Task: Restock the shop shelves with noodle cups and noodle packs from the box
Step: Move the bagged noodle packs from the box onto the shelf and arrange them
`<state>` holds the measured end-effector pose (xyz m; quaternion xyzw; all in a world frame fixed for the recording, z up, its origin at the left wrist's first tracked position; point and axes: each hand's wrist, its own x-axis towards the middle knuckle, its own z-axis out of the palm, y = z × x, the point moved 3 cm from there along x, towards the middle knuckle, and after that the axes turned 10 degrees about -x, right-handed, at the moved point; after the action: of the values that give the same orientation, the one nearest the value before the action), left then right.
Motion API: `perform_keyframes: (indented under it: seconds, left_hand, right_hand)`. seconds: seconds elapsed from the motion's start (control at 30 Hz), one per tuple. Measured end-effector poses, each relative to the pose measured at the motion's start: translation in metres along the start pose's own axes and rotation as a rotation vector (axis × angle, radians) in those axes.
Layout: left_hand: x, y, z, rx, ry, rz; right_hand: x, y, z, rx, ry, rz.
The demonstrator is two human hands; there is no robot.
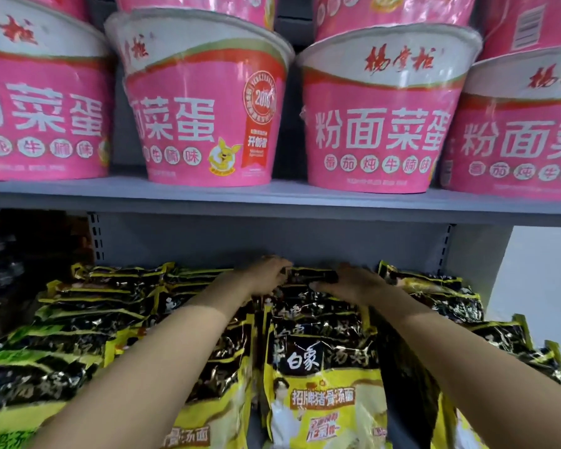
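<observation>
Both my arms reach deep into the lower shelf. My left hand (266, 275) and my right hand (353, 285) grip the two ends of a black-and-yellow noodle pack (311, 276) at the back of the middle row. In front of it stands a row of the same packs (324, 384), upright and leaning back. More noodle packs (88, 306) fill the rows on the left, and others (441, 293) fill the right. Large pink noodle cups (204, 102) stand on the upper shelf (272, 197), with a second layer stacked on top.
The grey upper shelf board hangs low over my hands. A slotted upright (95, 234) and the grey back panel (272, 241) close the rear. Dark goods (20, 254) sit in the bay to the left. A white wall (544, 280) lies to the right.
</observation>
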<state>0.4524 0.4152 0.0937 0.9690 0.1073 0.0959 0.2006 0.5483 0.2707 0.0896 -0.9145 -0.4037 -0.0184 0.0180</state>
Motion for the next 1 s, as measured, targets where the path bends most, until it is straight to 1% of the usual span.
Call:
perform_keyframes:
  seconds: [0.1,0.2,0.3,0.4,0.5,0.57,0.67,0.83,0.9,1.0]
  left_hand:
    - [0.010,-0.008,0.006,0.011,-0.060,0.021]
    - [0.016,-0.012,0.006,-0.019,-0.069,0.019]
    - [0.017,-0.014,0.006,-0.050,-0.061,0.008]
    - [0.018,-0.013,0.006,-0.069,-0.015,0.011]
    - [0.018,-0.013,0.008,-0.074,0.027,0.016]
    - [0.019,-0.010,0.008,-0.081,0.049,0.029]
    - [0.018,-0.007,0.005,-0.093,0.100,0.045]
    - [0.009,-0.017,-0.002,-0.110,0.198,0.027]
    - [0.006,-0.020,-0.003,-0.075,0.190,0.016]
    - [0.000,-0.013,0.000,0.061,0.121,0.004]
  right_hand:
    - [0.006,-0.003,0.003,-0.047,-0.014,-0.071]
    - [0.005,-0.013,0.001,0.002,0.012,-0.134]
    - [0.004,-0.016,-0.003,0.047,-0.014,-0.169]
    - [0.005,-0.007,-0.004,0.046,-0.036,-0.136]
    - [0.004,0.006,-0.003,-0.020,0.001,0.004]
    - [0.004,0.010,-0.002,0.011,-0.003,0.054]
    - [0.002,0.004,-0.003,0.083,-0.023,0.011]
    - [-0.001,-0.007,-0.005,0.115,-0.041,-0.070]
    - [-0.004,-0.007,-0.004,0.127,-0.049,-0.076]
    - [-0.006,-0.006,-0.005,0.137,-0.069,-0.063]
